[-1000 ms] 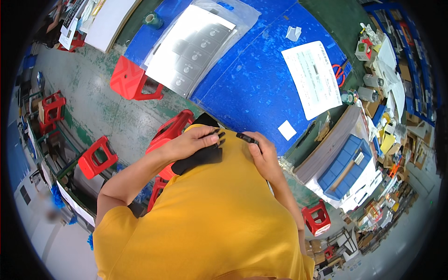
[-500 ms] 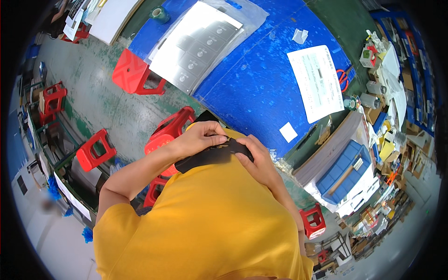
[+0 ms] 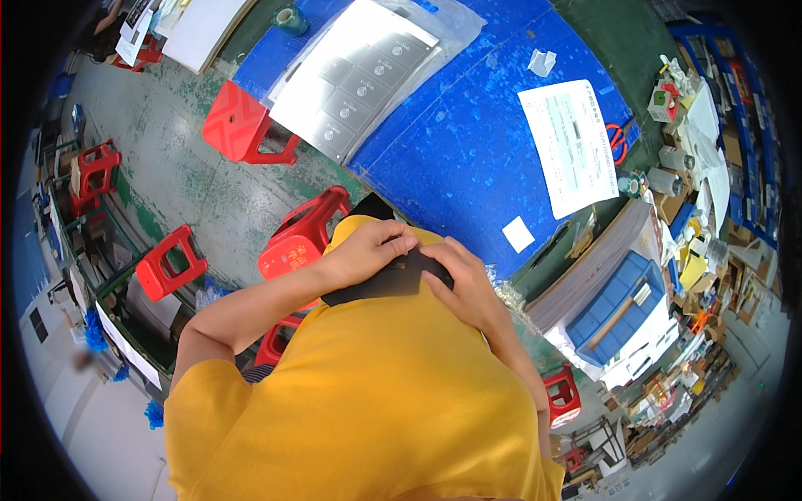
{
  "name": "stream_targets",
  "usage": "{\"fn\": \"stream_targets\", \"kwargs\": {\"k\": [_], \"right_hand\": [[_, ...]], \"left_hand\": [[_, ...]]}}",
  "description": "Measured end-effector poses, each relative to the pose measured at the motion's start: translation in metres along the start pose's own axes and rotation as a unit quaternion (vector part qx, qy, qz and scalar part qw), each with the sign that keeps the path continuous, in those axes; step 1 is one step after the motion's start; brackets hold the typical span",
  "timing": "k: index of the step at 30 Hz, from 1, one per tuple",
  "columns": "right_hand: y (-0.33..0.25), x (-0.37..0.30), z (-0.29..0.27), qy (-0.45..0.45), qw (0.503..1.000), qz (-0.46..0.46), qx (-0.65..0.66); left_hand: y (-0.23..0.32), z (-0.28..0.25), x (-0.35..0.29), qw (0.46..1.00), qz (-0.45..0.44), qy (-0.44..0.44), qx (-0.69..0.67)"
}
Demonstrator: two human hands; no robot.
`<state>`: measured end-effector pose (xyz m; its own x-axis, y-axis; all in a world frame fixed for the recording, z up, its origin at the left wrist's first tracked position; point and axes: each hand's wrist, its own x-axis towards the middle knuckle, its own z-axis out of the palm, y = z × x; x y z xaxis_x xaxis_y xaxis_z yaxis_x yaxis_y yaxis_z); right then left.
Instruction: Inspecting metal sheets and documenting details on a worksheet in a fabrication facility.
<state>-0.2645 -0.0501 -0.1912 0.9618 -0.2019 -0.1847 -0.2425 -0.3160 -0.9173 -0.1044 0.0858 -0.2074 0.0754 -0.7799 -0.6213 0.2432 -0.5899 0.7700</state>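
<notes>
Close to my yellow shirt, a thin dark grey or black sheet point(image 3: 376, 287) hangs between my two hands, its lower edge spread against the cloth. My left hand point(image 3: 370, 250) is closed, its thumb and forefinger pinched at the sheet's upper edge. Facing it, my right hand point(image 3: 464, 279) grips the other end, thumb on the near face and fingers over the far side. A small brownish detail shows on the sheet between the hands, too small to make out. Beyond them on the blue table point(image 3: 443, 159) lie a stack of shiny metal plates point(image 3: 355, 79) and a printed paper point(image 3: 570, 150).
Red-handled scissors point(image 3: 616, 144), a small white square point(image 3: 518, 235) and a crumpled clear scrap point(image 3: 541, 63) lie on the table. A tape roll point(image 3: 289, 20) stands at its far left. Red stools point(image 3: 242, 125) are to the left. A blue bin point(image 3: 616, 309) sits on stacked sheets at right.
My left fingers have moved slightly right, nearer my right hand, and now cover more of the sheet's upper edge. Both hands keep hold of the sheet. The whole view has shifted a little.
</notes>
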Motion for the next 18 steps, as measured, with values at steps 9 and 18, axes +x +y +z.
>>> {"fn": "stream_targets", "kwargs": {"k": [9,18], "right_hand": [[-0.003,0.000,-0.002,-0.058,0.998,0.016,-0.015],[-0.008,-0.001,0.000,-0.059,0.997,0.050,-0.023]], "left_hand": [[-0.002,0.010,0.003,0.993,0.048,0.037,0.103],[-0.004,0.021,0.009,0.995,0.057,0.003,0.078]]}}
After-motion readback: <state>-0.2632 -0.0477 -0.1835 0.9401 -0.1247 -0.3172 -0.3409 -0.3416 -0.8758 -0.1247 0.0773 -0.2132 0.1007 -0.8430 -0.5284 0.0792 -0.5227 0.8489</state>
